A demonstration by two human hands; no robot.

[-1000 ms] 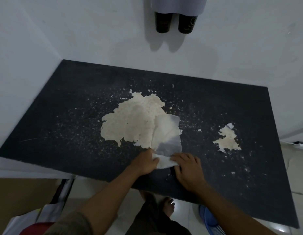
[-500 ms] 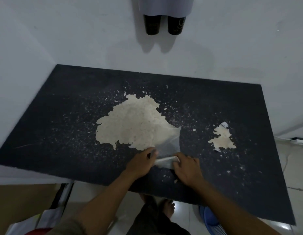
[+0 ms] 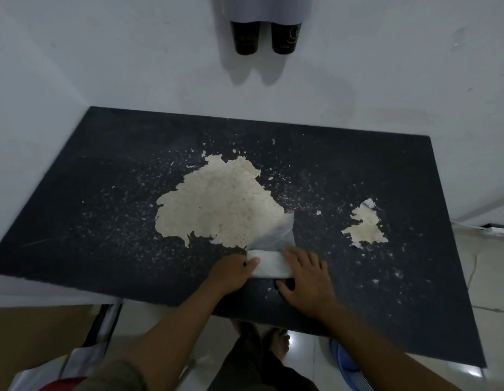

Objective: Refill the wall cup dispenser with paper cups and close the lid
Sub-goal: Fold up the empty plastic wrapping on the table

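A white wall-mounted cup dispenser [image 3: 266,8] hangs above the dark rectangular tabletop [image 3: 104,170]; two dark paper cups [image 3: 263,38] protrude below it (side by side). A clear plastic sleeve [image 3: 270,253] lies near the front edge.

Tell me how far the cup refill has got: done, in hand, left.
Done: two dark paper cups hang below the white wall dispenser; whether that counts as refilled can't be told, and its lid is out of view. In hand: the left hand and right hand press and fold a clear plastic wrapper on the worn black tabletop. Left: clearing the wrapper; the lid's state is unknown.
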